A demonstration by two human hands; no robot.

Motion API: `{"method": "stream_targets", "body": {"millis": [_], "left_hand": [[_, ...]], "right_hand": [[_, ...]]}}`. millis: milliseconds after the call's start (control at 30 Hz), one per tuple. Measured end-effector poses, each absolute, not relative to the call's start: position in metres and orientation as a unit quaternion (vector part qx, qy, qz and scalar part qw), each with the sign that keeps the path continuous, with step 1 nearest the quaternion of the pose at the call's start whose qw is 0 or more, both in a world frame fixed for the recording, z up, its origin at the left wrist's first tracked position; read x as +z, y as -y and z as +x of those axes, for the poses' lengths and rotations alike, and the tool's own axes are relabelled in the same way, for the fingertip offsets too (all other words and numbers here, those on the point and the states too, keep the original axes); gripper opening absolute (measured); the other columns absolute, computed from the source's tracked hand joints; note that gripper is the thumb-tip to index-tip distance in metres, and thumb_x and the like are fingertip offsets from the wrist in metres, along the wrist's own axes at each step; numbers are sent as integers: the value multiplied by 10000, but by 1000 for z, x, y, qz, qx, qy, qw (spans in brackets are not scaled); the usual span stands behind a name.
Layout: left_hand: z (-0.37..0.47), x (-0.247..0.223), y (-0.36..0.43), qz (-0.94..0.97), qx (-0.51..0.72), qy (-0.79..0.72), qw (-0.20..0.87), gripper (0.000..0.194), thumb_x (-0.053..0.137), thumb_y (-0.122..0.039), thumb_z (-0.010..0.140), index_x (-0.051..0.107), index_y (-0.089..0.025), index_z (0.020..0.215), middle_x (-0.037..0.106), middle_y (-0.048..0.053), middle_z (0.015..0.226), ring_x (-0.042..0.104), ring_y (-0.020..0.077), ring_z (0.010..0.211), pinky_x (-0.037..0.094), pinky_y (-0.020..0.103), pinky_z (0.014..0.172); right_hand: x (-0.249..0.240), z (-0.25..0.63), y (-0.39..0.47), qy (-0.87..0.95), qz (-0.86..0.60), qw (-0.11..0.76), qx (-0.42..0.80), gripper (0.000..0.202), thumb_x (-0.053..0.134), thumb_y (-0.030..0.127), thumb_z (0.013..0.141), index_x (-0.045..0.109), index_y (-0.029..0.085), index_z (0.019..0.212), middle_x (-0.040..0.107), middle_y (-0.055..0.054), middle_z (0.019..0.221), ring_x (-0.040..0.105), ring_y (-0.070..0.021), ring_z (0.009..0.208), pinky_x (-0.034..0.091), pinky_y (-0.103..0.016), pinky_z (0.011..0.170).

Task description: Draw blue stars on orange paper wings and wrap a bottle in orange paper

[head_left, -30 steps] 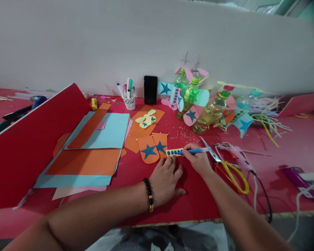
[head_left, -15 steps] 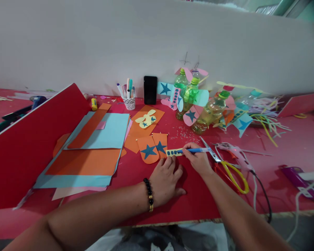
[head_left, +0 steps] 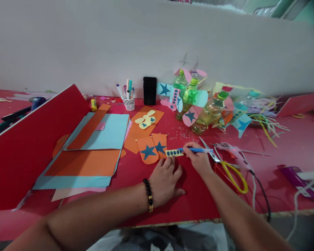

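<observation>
My right hand (head_left: 198, 161) pinches a blue marker (head_left: 199, 150), its tip at the right part of a small pale yellow strip (head_left: 174, 153) with a row of dark blue dots. My left hand (head_left: 166, 181), wearing a beaded bracelet, lies on the table with its fingers apart, fingertips touching the strip's lower edge. Just left of the strip lie two orange pieces with blue stars (head_left: 148, 152). Behind them, yellow cut-outs with small stars (head_left: 146, 120) rest on orange paper.
Scissors (head_left: 231, 174) and a pink glue gun (head_left: 232, 150) lie to the right. Decorated bottles (head_left: 209, 111), a phone (head_left: 150, 90) and a pen cup (head_left: 129, 103) stand at the back. Stacked paper (head_left: 83, 162) and a red board (head_left: 39, 150) are on the left.
The marker has shifted slightly right along the strip, and one more dark dot shows fully. My left hand has stayed in nearly the same place.
</observation>
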State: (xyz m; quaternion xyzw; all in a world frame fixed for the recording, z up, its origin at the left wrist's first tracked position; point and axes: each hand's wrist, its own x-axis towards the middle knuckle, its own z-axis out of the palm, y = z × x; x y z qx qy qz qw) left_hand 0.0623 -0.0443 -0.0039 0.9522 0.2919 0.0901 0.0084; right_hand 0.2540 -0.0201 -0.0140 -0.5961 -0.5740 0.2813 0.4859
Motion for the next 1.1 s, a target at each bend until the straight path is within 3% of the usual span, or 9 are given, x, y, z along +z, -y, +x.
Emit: {"method": "stream_targets", "body": {"millis": [133,233,333,500,767,933,1100], "left_hand": [[61,-6,44,950,94,-297,24,792,537,-726,756,480,-152,1299,382,209,1417,346,348,1288,250,475,1056],[60,-8,43,950,96,-295,36,794,522,-737,756,475,-162,1302,363,200,1439,318,363,1325,215,490,1083],[58,-8,39,952,96,-286,48,795,476,-757,766,478,-170,1303,367,196,1441,293,370,1350,181,503,1101],[56,-6,35,952,89,-285,65,819,429,-787,764,488,-180,1311,356,210,1453,291,377,1355,179,524,1094],[57,-7,37,953,97,-281,52,851,424,-776,776,455,-152,1354,378,212,1440,308,367,1347,171,508,1105],[58,-11,37,951,104,-289,47,921,437,-786,758,366,-145,1415,364,211,1446,307,369,1343,169,518,1106],[56,-7,37,950,106,-284,71,735,474,-754,770,491,-246,1302,373,155,1446,294,374,1346,199,538,1090]], "right_hand": [[-14,256,19,544,-603,531,243,247,533,402,887,590,185,989,666,-24,755,582,-133,595,494,-268,609],[-15,257,17,542,-610,534,223,323,505,433,900,585,181,1086,695,-65,863,647,-163,694,534,-306,683],[-14,257,17,543,-615,523,231,364,508,472,888,592,171,1076,703,-83,872,682,-189,738,553,-323,708],[-9,258,20,539,-634,496,248,402,504,496,883,581,162,1092,703,-70,808,601,-129,457,515,-272,507],[-12,259,21,546,-616,494,281,397,506,497,882,584,158,1072,693,-64,785,646,-149,549,499,-250,520],[-13,259,20,539,-615,487,308,408,508,513,874,584,158,1061,699,-71,805,627,-139,483,476,-247,472],[-14,259,20,540,-613,486,312,408,514,516,870,590,160,1056,688,-51,776,613,-126,465,462,-232,454]]}}
